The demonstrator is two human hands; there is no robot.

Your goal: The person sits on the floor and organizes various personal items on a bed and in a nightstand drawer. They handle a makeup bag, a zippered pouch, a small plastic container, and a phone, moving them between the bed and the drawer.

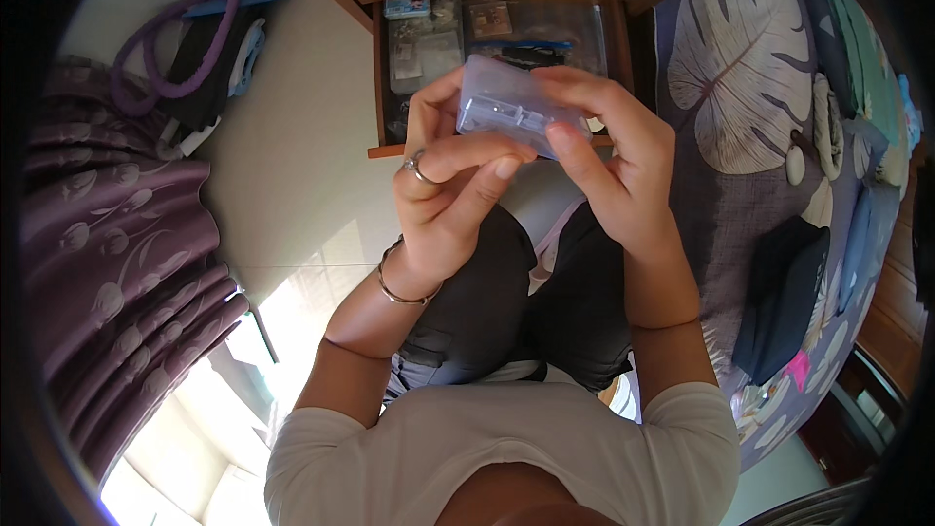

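Note:
Both hands grip a small translucent plastic box (504,98), tilted in front of the drawer. My left hand (445,175), wearing a ring and a bracelet, supports its left side and lower edge. My right hand (621,139) clasps the right end, with the thumb on the near face and the fingers behind. Small items show blurrily through the box wall; I cannot tell what they are. Behind the box stands an open wooden drawer (381,102) holding a clear plastic case (427,51), a small blue box (407,6) and a zip bag with a blue slider (537,44).
On the right is a bed with a leaf-print cover (738,80), where a folded dark cloth item (781,299) lies. A purple curtain (131,248) hangs at left, near a purple ring-shaped object (175,84). Tiled floor (292,124) lies left of the drawer.

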